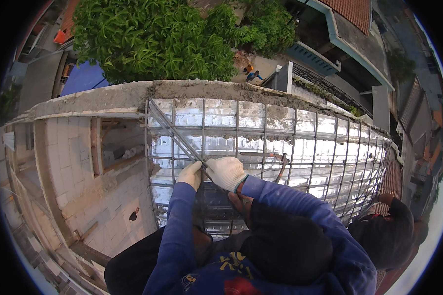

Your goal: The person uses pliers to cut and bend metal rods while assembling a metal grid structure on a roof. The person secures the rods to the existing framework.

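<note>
Steel bars [183, 139], diagonal: left hand [190, 175] and right hand [226, 173], fingers closed on them, best steadied firmly against the mesh [237, 118].

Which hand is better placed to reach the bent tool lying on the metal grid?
Probably right: the right hand is nearer the bent tool; the left hand is farther left. Both grip thin bars.

The head-worn fisheye looks down from close above onto the rebar grid [265, 131].
</note>
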